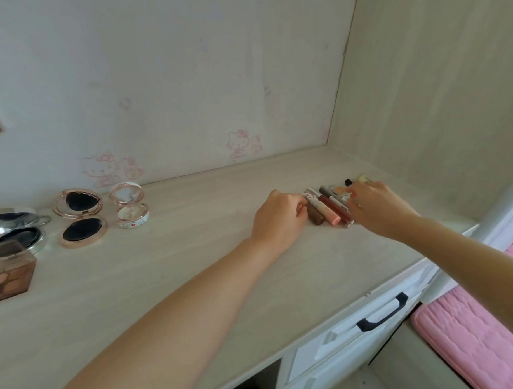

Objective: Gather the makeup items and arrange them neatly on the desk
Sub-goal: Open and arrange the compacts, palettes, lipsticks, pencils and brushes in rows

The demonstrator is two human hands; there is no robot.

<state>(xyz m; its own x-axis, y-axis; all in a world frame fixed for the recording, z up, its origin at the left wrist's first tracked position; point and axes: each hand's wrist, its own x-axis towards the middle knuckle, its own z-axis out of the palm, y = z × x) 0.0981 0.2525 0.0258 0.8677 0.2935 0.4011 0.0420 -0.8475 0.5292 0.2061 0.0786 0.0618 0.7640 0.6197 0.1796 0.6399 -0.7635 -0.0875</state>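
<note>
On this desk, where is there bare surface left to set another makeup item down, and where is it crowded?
The desk lies bare across its middle, between the rose-gold compact and the left hand, and along the front edge. It is crowded at right, where both hands, the right hand included, work the row of tubes, and at left around the compacts and the palette.

Drawer with dark handle (383,313) sits below the desk edge; right of that handle, pink quilted fabric (469,341), probably bedding; well above it, wallpaper with faint pink cat cartoons (242,144).
</note>
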